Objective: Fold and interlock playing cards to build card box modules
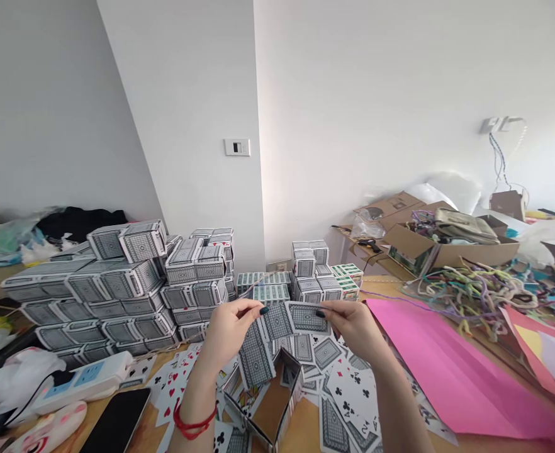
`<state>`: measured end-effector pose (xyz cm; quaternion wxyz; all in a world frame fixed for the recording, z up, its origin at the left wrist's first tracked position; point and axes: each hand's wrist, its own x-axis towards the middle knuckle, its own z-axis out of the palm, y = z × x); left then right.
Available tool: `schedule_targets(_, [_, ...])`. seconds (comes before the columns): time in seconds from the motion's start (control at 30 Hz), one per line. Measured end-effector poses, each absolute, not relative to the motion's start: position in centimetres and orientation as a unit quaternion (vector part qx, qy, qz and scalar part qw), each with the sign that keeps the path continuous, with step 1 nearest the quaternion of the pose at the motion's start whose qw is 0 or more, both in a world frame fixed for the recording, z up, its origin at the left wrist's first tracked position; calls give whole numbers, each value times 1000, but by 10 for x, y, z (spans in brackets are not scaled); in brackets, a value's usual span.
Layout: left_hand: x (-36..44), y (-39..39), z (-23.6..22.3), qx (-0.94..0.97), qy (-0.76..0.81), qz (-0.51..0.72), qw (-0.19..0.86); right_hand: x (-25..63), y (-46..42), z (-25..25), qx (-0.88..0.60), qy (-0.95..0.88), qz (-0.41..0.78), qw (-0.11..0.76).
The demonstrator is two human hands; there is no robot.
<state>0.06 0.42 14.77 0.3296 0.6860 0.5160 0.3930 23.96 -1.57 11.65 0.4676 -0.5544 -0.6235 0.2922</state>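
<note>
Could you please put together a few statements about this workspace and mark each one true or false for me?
1. The fingers of the left hand and of the right hand both pinch gray-backed playing cards. True.
2. The red bracelet is on the right wrist. False: the red bracelet is on the left wrist.
3. The bright pink paper lies farther right in the view than the black smartphone. True.
4. The box below the hands is closed. False: its top is open and its brown bottom shows.
5. The smartphone's screen is brightly lit. False: it is dark.
</note>
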Motion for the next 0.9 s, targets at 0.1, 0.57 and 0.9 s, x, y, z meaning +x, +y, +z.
schedule_targets(0.1, [-1, 5, 146, 705, 503, 387, 317, 238, -17, 118, -544, -640, 297, 454])
schedule_targets(0.57, [10, -1, 150, 743, 444, 357, 351, 235, -22, 124, -468, -671, 407, 406])
schedule_targets(0.9, [10, 4, 150, 625, 453, 471, 426, 228, -15, 121, -484, -613, 390, 488])
